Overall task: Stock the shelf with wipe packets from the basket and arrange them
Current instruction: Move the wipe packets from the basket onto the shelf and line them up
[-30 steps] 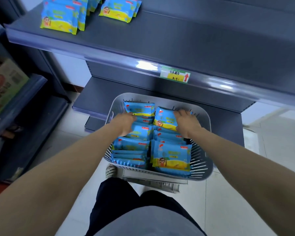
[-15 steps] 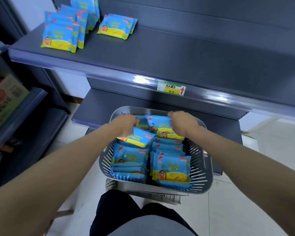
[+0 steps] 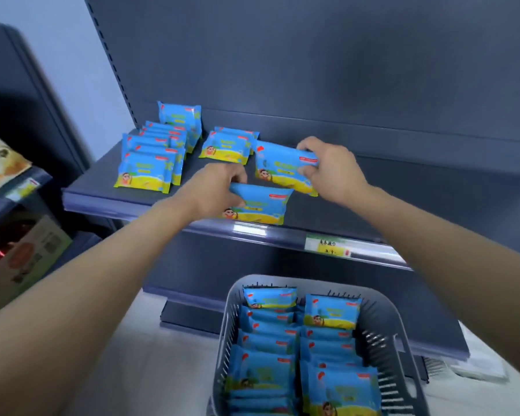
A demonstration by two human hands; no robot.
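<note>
Each of my hands holds one blue-and-yellow wipe packet over the dark grey shelf (image 3: 403, 187). My left hand (image 3: 219, 187) grips a packet (image 3: 260, 205) near the shelf's front edge. A little farther back, my right hand (image 3: 330, 169) grips another packet (image 3: 282, 168) by its right end. Stocked packets lie to the left: a leaning row (image 3: 150, 163) at the shelf's left end and a small stack (image 3: 227, 145) beside it. The grey slotted basket (image 3: 382, 334) below holds two rows of several packets (image 3: 330, 313).
A yellow-green price tag (image 3: 327, 246) sits on the shelf's front rail. The right stretch of the shelf carries nothing. A lower shelf (image 3: 282, 298) juts out behind the basket. Cardboard boxes (image 3: 18, 256) fill the neighbouring rack at the left.
Both hands lifted out of the basket, each with a packet, and moved up to the shelf. My view tilted upward, so the basket now sits at the bottom.
</note>
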